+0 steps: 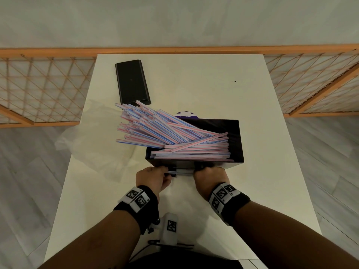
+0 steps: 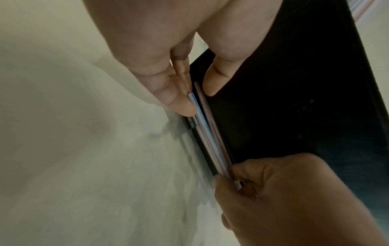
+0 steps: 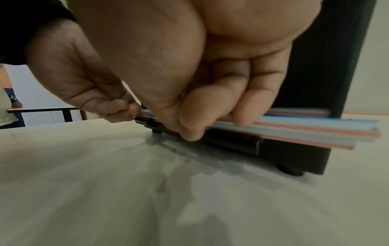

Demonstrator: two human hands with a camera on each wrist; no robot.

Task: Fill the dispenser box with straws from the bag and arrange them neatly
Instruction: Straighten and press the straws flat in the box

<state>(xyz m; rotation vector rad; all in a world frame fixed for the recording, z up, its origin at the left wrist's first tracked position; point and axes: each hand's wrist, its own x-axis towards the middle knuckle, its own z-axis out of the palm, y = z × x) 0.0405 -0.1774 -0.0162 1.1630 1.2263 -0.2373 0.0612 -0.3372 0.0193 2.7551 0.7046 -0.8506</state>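
The black dispenser box [image 1: 236, 140] stands open-topped mid-table. Striped straws [image 1: 155, 129] lie in it, several flat along its near side and a big bunch leaning out over its left edge. At the low slot on the box's front, a few straws [image 1: 182, 172] stick out sideways. My left hand [image 1: 155, 174] pinches their left end between thumb and fingers [image 2: 179, 103]. My right hand [image 1: 208, 174] curls its fingers [image 3: 242, 108] round their right part, with the straw ends [image 3: 315, 131] poking past the box [image 3: 315, 66]. The slot tray [image 3: 231, 143] sits just under them.
The black lid [image 1: 132, 82] lies flat at the far left of the white table [image 1: 213, 84]. A crumpled clear plastic bag [image 1: 93, 144] lies left of the box. A purple-and-white thing [image 1: 185, 114] peeks from behind the box. An orange lattice rail [image 1: 38, 84] runs behind the table.
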